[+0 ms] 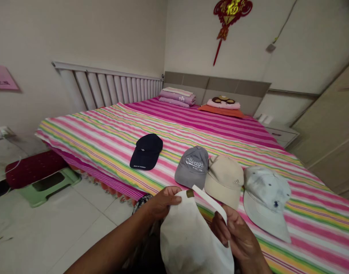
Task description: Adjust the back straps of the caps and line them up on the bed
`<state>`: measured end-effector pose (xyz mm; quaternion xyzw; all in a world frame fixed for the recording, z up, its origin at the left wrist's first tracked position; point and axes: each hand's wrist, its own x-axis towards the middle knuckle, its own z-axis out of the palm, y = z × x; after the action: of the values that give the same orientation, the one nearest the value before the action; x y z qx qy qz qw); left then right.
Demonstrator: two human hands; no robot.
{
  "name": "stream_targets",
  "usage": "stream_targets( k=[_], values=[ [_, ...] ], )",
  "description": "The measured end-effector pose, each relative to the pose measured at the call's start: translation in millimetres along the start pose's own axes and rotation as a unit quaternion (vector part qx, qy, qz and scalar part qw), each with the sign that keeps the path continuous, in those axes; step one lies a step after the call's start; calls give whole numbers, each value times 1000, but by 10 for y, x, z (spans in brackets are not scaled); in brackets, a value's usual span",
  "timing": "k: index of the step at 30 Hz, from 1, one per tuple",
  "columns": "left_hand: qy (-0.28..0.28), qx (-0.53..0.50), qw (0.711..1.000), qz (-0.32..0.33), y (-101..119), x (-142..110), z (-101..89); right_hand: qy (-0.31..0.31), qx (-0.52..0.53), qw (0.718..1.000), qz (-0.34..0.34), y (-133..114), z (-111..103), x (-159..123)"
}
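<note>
Left hand [166, 201] pinches a white cap [183, 236] at its rim, beside the brassy clasp [189, 193]; right hand [239, 230] grasps the far end of its back strap [210, 201]. Cap is held up at the near side of the bed [91, 129]; two-sided grip presumably keeps the strap gap spread. Beyond: grey cap [193, 165], beige cap [224, 177], pale cap [266, 198] in a row, brims nearward, probably for stable rest. Dark cap [148, 149] lies apart, leftward.

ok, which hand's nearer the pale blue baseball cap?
Right. The right hand is just left of the pale blue baseball cap; the left hand is well farther left.
</note>
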<state>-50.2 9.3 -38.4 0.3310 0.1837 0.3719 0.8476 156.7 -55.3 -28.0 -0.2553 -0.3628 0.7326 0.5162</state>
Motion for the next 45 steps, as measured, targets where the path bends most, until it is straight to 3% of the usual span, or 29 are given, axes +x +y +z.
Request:
stream_targets(
  k=[8, 18, 26, 38, 45],
  values=[
    [-12, 69, 998, -8, 68, 24, -47, -57, 57, 996, -38, 4, -58, 22],
    [-22, 162, 986, 11, 228, 26, 85, -57, 46, 996, -52, -62, 26, 49],
    [-3, 175, 985, 4, 214, 35, 167, -65, 25, 996, -59, -93, 84, 48],
    [31, 164, 986, 22, 395, 18, 400, -73, 18, 996, -50, -88, 185, 100],
    [13, 167, 986, 13, 419, 42, 487, -60, -1, 998, -21, -181, 288, 61]
  ],
)
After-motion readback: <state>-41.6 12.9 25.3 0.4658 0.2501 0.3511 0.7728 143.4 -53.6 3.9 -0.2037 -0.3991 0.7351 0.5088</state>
